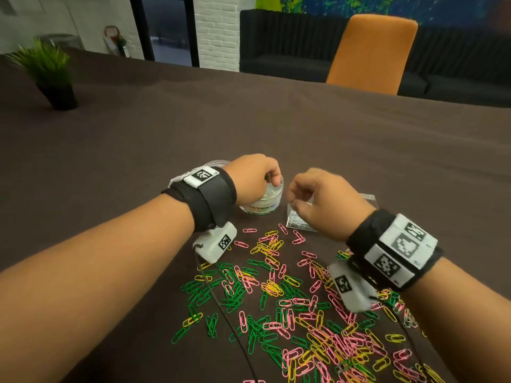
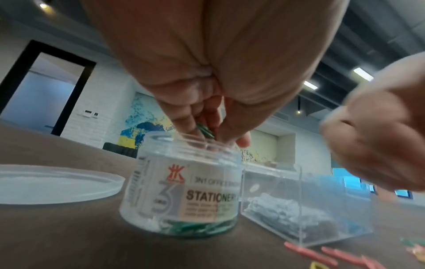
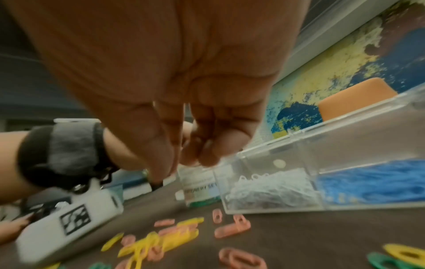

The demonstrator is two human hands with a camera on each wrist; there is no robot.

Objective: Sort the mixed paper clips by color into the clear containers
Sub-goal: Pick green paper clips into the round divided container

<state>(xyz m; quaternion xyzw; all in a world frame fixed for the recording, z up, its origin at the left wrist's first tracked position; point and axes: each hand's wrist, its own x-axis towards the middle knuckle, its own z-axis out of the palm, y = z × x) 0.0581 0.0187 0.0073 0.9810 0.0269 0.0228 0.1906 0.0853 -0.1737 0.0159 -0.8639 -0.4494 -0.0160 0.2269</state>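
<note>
Both hands' fingers curled downward, seemingly pinching.

Clear glossy plastic jar and box are sitting on matt brown cloth; clips are looking smooth, colour-coated.

Head looks down; wrist views low, close; all share round jar.

The round jar stood on the tabletop just left of the square box, its lid farther left, loose paper clips spread nearer me, my left hand over the jar.
</note>
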